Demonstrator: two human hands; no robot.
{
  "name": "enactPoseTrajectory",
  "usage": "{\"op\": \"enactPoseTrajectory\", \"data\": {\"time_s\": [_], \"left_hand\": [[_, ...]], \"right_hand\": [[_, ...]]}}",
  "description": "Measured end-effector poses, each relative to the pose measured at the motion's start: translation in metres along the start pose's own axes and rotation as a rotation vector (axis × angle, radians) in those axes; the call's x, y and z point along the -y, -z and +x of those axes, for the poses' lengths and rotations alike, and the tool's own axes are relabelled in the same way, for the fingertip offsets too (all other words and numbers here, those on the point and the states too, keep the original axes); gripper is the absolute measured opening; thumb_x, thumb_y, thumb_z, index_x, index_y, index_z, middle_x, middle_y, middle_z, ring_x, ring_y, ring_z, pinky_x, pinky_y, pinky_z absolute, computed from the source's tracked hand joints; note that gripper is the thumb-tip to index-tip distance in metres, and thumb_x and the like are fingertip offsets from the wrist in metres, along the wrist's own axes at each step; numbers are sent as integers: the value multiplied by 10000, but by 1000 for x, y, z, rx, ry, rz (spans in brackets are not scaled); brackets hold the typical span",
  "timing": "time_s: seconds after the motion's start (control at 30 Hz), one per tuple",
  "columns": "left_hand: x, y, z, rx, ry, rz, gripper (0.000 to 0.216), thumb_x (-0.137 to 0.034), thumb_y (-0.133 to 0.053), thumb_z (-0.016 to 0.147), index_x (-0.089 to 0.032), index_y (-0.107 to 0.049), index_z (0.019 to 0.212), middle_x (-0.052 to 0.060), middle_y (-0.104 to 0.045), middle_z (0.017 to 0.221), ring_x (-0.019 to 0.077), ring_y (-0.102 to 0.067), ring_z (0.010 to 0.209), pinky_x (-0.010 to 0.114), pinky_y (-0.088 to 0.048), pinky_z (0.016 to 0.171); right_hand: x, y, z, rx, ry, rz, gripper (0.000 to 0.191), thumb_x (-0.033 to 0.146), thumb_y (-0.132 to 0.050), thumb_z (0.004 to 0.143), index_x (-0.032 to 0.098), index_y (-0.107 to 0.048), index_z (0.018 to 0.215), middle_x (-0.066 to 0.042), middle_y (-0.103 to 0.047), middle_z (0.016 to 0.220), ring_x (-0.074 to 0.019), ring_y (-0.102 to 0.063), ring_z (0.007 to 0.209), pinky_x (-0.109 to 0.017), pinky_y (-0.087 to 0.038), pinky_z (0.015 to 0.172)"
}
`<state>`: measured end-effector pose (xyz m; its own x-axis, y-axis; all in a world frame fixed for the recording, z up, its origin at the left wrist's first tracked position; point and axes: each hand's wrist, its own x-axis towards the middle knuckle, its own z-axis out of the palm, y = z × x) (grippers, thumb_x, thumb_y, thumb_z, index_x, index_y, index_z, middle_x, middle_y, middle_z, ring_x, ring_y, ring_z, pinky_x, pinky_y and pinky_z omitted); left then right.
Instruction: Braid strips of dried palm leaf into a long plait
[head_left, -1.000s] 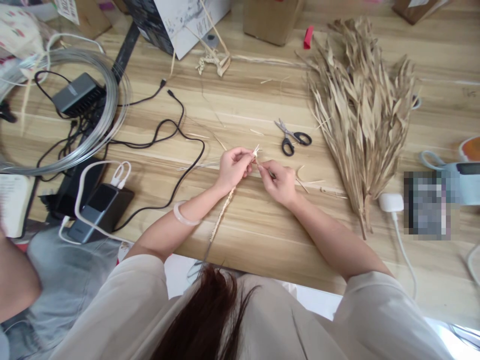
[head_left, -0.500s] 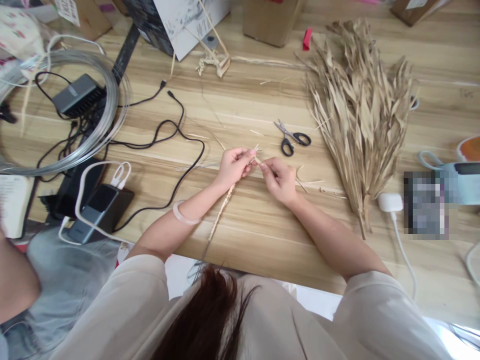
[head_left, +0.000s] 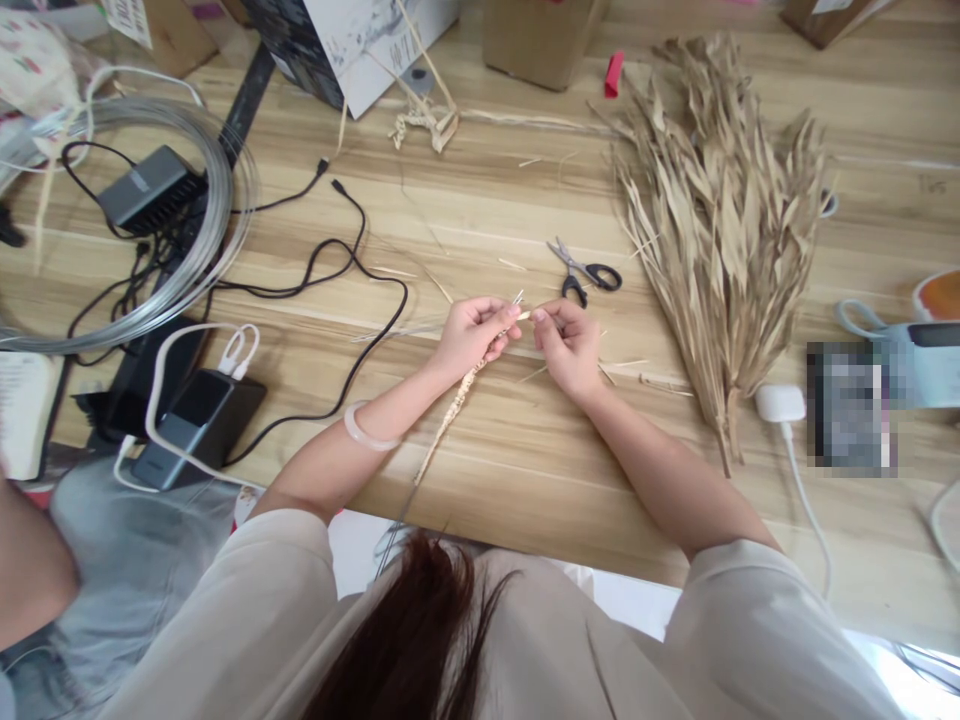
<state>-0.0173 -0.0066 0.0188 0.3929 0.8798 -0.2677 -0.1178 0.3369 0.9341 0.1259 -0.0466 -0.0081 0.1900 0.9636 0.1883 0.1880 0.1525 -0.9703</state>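
My left hand [head_left: 480,332] is closed around the upper end of a pale braided straw cord [head_left: 454,408]. Below the hand the cord slants down toward the table's front edge, with thin dark wire running on from its lower end. Thin pale tips stick out above my left thumb. My right hand [head_left: 568,345] pinches the end of a short pale straw strip [head_left: 524,316] that stretches between the two hands. Just beyond the right hand lie scissors [head_left: 581,272] with black handles, blades slightly apart.
A bundle of dried leaves [head_left: 724,220] lies to the right. At the left are a coil of silvery wire [head_left: 225,200], black cables [head_left: 315,258] and a power bank [head_left: 199,430]. Cardboard boxes [head_left: 540,40] stand at the back. Another person's leg [head_left: 142,560] shows at the lower left.
My right hand has shifted slightly right and up, drawing the straw strip out between the hands. My left hand stays nearly in place, with more of the braided cord showing under it.
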Motion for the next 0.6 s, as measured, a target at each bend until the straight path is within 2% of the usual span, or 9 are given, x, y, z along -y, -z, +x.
{"op": "enactPoseTrajectory", "data": {"time_s": [0.2, 0.4, 0.6], "left_hand": [[0, 0, 0, -11, -28, -27, 394, -500, -632, 770, -110, -608, 720, 16, -622, 577, 18, -424, 348, 157, -259, 305], [0, 1, -1, -13, 3, 49, 372, -458, -735, 679, -114, -622, 764, -8, -626, 575, 10, -426, 331, 150, -265, 300], [-1, 0, -4, -5, -20, 87, 376, -478, -709, 702, -124, -597, 757, -17, -620, 566, 24, -439, 306, 158, -269, 281]], "right_hand": [[3, 0, 1, -10, -17, 12, 331, 493, -554, 841, 176, -556, 745, 66, -389, 474, -61, -331, 417, -222, -258, 430], [4, 1, 1, -4, -58, 25, 361, 532, -564, 821, 184, -540, 727, 57, -439, 476, -62, -365, 432, -215, -283, 441], [4, 0, 1, -17, -55, 34, 347, 507, -574, 824, 185, -530, 705, 60, -418, 471, -59, -345, 420, -221, -266, 437]]}}
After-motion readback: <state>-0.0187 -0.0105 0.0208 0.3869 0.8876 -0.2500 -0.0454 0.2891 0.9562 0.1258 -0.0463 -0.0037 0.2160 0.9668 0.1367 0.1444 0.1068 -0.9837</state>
